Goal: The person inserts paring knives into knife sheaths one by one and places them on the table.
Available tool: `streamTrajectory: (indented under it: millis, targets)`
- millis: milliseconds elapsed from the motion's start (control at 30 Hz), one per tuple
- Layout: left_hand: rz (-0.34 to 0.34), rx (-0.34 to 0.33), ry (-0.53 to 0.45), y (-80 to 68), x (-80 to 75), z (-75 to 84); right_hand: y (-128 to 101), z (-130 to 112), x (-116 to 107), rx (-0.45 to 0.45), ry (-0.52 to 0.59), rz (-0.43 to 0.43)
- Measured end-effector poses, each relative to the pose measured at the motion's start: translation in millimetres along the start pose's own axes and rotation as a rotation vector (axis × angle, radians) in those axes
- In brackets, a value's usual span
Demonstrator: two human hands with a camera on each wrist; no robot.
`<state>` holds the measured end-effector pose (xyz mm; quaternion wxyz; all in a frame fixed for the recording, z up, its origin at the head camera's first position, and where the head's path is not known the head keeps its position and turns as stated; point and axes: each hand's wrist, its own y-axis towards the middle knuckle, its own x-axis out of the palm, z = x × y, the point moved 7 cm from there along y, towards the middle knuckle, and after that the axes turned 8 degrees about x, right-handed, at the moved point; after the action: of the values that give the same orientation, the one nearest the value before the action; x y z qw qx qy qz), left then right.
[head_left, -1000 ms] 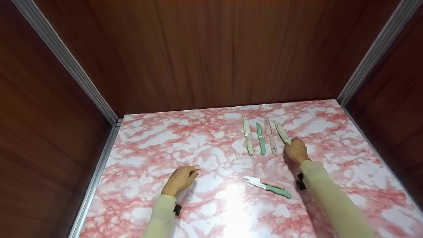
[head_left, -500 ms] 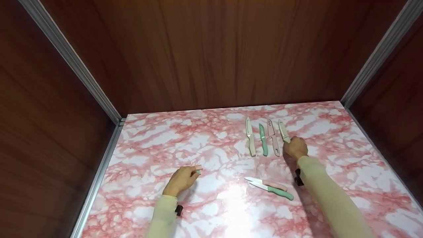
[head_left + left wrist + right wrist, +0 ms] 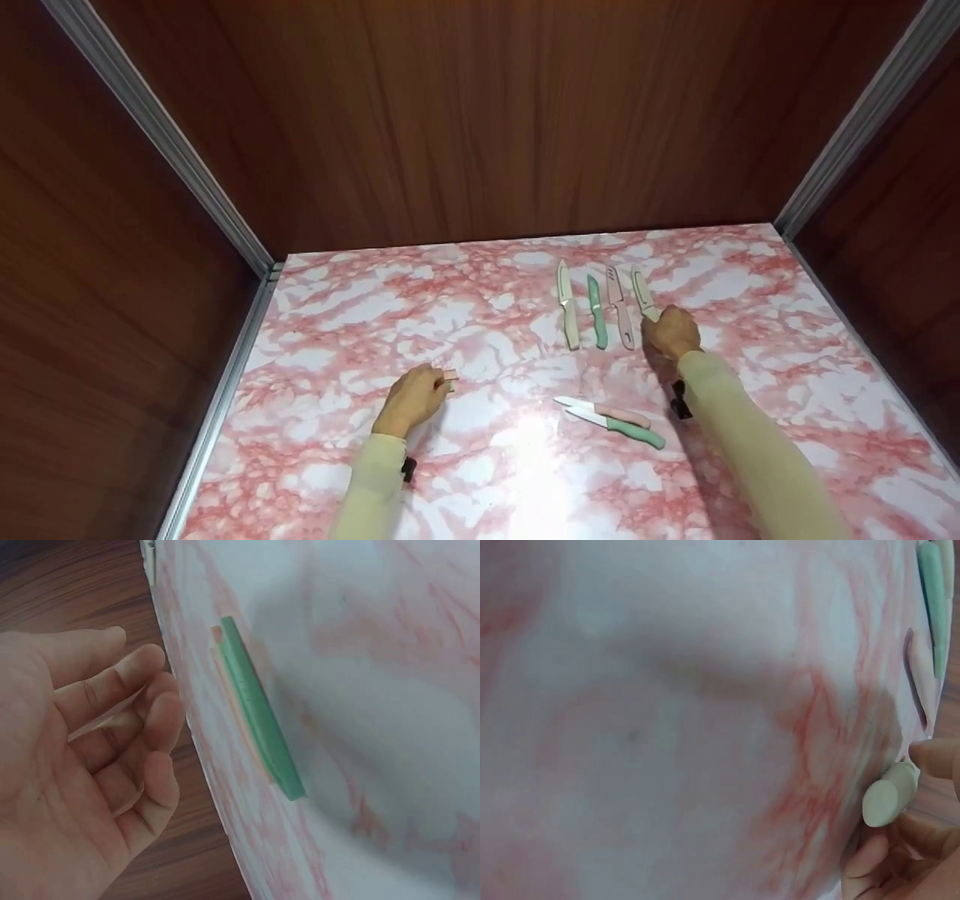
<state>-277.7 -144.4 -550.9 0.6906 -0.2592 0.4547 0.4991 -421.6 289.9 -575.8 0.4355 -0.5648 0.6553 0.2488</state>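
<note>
My right hand (image 3: 673, 332) grips the handle end of a cream sheathed knife (image 3: 643, 291), the rightmost of a row at the back right. In the right wrist view my fingers (image 3: 930, 757) pinch the cream handle's butt (image 3: 889, 795). Beside it lie a pink sheathed knife (image 3: 621, 306), a green one (image 3: 597, 312) and another cream one (image 3: 568, 304). My left hand (image 3: 416, 396) rests on the table, fingers loosely curled and holding nothing. Just off its fingertips lie a green sheath (image 3: 259, 731) and a pink sheath (image 3: 225, 682), side by side.
Two bare-bladed knives lie near the table's middle, one with a pink handle (image 3: 621, 414), one with a green handle (image 3: 634, 433). The pink marbled tabletop (image 3: 337, 330) is boxed in by brown wood walls (image 3: 480, 112) with metal corner strips (image 3: 225, 390).
My right hand has turned the cream knife a little, bringing it closer to parallel with the row. The left hand has stayed by the two sheaths.
</note>
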Motion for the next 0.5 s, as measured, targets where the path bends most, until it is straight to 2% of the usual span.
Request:
streamTrajectory:
  millis: [167, 500]
  targets:
    - [0.001, 0.014, 0.087, 0.0, 5.6, -5.6, -9.0, -6.2, -5.9, -0.044, -0.021, 0.026]
    - [0.019, 0.015, 0.113, -1.6, 10.3, -12.5, -35.2, -22.6, -23.3, -0.176, 0.027, 0.126]
